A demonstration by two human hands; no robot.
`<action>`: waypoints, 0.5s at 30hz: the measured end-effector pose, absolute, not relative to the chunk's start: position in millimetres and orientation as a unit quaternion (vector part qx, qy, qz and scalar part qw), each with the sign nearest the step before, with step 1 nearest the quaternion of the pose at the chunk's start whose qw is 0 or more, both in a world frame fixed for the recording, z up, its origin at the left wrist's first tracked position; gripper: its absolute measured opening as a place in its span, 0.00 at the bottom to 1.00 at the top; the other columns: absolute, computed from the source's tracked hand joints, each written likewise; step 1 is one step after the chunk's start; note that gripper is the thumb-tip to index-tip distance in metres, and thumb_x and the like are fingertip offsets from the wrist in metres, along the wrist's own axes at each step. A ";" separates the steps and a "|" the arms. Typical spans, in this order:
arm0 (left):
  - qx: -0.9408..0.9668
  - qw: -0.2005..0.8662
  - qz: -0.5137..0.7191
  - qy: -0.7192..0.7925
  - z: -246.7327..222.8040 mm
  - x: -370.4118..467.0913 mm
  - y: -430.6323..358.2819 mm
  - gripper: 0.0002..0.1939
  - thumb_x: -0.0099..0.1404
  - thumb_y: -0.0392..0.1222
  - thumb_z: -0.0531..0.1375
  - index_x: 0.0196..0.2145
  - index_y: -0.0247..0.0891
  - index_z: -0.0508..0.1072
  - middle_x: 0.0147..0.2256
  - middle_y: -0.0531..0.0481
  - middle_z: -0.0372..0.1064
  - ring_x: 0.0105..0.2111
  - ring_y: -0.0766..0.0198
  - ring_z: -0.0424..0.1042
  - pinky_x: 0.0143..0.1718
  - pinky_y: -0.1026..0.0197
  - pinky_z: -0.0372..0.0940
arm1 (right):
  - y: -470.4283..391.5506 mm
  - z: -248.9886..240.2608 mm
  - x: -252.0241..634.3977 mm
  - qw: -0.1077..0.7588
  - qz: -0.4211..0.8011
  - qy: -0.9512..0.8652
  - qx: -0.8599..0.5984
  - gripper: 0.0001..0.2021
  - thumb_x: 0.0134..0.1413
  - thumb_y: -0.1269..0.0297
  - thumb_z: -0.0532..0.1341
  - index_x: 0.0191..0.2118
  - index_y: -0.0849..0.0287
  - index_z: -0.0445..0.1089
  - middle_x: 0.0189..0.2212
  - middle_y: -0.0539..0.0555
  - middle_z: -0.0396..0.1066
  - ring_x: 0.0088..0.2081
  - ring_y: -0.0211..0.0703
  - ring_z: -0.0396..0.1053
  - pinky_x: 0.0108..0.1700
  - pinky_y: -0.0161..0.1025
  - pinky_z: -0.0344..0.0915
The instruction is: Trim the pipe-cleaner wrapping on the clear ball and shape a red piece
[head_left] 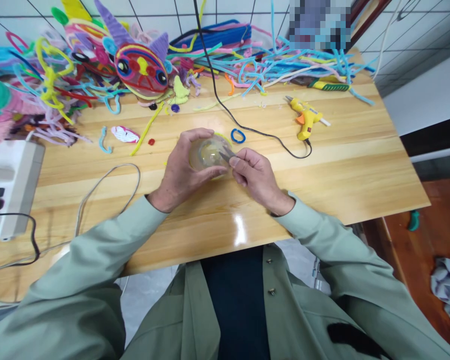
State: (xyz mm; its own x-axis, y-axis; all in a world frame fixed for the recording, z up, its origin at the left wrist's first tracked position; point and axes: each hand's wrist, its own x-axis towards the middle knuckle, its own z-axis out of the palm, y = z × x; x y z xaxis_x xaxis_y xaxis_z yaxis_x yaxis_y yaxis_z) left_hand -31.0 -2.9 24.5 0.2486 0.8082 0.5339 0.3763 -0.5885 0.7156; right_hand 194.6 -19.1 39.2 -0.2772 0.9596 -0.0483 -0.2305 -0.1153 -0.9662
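Observation:
A clear, round, shallow plastic piece (211, 151) with a yellow edge at its top sits near the middle of the wooden table. My left hand (185, 167) curls around its left side, fingers on the far rim and thumb along the near rim. In my right hand (251, 172) is a small pointed metal tool (226, 154), pinched between thumb and fingers, its tip over the right part of the clear piece. Whether the tip touches the plastic is too small to tell. A blue ring (238, 136) lies just beyond my right hand.
A yellow glue gun (306, 119) lies right, its black cord (247, 129) crossing the table. Colourful fuzzy stems (255, 65) and a horned, big-eyed craft head (142, 70) line the back. A white power strip (17, 185) and grey cable (92, 192) are left.

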 end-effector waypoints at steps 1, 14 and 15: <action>0.755 0.232 0.469 0.395 24.3 -30.4 -3.8 0.41 0.68 0.69 0.77 0.67 0.51 0.68 0.64 0.41 0.74 0.67 0.42 0.77 0.72 0.36 0.74 | -18.1 38.8 194.6 0.472 0.637 -0.473 -0.384 0.24 0.63 0.41 0.76 0.33 0.54 0.70 0.19 0.40 0.63 0.21 0.31 0.54 0.25 0.33 0.53; 0.767 0.224 0.439 0.411 59.1 -26.2 -13.0 0.19 0.80 0.63 0.68 0.57 0.49 0.78 0.66 0.44 0.78 0.69 0.45 0.76 0.75 0.34 0.69 | -19.5 44.5 199.0 0.470 0.600 -0.542 -0.354 0.26 0.65 0.38 0.74 0.34 0.53 0.67 0.20 0.40 0.63 0.21 0.31 0.53 0.27 0.34 0.56; 0.761 0.238 0.445 0.407 60.7 -24.9 -13.5 0.17 0.80 0.63 0.68 0.53 0.49 0.79 0.64 0.44 0.80 0.69 0.45 0.76 0.75 0.34 0.69 | -20.1 44.4 199.0 0.465 0.595 -0.550 -0.356 0.26 0.65 0.37 0.74 0.35 0.53 0.67 0.20 0.40 0.63 0.22 0.31 0.53 0.27 0.35 0.56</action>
